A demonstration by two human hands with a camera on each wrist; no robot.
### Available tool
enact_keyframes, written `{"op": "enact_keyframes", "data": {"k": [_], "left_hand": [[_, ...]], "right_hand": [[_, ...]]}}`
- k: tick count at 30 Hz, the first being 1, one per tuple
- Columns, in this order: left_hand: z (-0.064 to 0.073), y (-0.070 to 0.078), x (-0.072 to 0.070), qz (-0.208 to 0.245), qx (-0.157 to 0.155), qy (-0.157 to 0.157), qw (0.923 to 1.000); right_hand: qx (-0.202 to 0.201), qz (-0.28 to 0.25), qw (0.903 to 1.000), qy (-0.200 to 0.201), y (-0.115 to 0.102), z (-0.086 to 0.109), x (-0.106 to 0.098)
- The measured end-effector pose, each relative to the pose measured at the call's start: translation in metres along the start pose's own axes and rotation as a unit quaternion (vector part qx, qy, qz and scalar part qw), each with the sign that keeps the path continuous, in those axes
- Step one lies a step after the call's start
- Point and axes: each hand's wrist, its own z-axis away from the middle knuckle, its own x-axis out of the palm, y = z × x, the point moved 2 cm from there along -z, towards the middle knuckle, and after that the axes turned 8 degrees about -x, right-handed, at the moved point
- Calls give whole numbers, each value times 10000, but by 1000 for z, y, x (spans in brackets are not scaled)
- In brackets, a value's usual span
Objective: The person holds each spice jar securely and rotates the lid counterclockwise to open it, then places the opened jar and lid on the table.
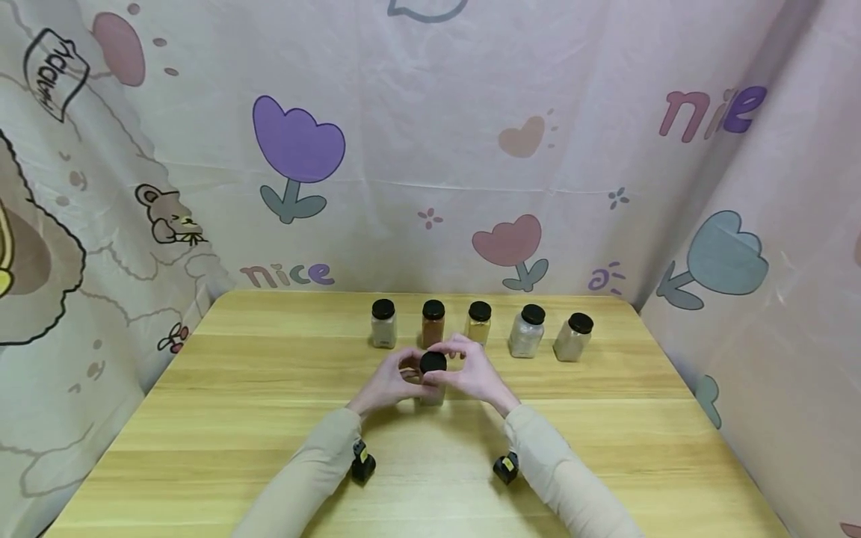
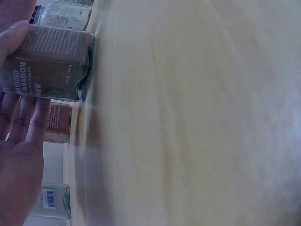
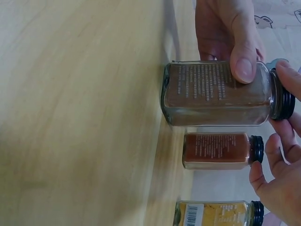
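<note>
A square glass jar of ground cinnamon (image 3: 211, 96), brown inside with printed lettering, stands upright between both hands in the middle of the table. My left hand (image 1: 386, 383) grips its body, thumb on one face and fingers on the opposite side. With thumb and fingers, my right hand (image 1: 477, 371) pinches the black lid (image 3: 283, 98), which sits on the jar's neck. Just behind it stands a jar of reddish-brown powder (image 1: 433, 329). Whether the cinnamon jar's base touches the table cannot be told.
Along the back of the wooden table (image 1: 269, 359) stand a grey-white jar (image 1: 384, 329), a yellow jar (image 1: 478, 329) and two pale jars (image 1: 526, 338) to the right, all with black lids. A patterned cloth (image 1: 403, 149) hangs behind and at both sides.
</note>
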Motion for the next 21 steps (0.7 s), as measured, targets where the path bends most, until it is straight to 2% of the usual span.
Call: {"op": "enact_keyframes", "data": {"k": [12,18,21], "left_hand": [[-1,1,2,13,-95,-22,10000],[-1,-1,3,24,-88,-40,10000],[-1,-2,3,20,-99,-61,9999]], "right_hand": [[36,-174,9995,-270,1,1,-3],[-130,-290,9985,-452,0,1,-4],[-221,-168,9986,-460,0,3,-5]]}}
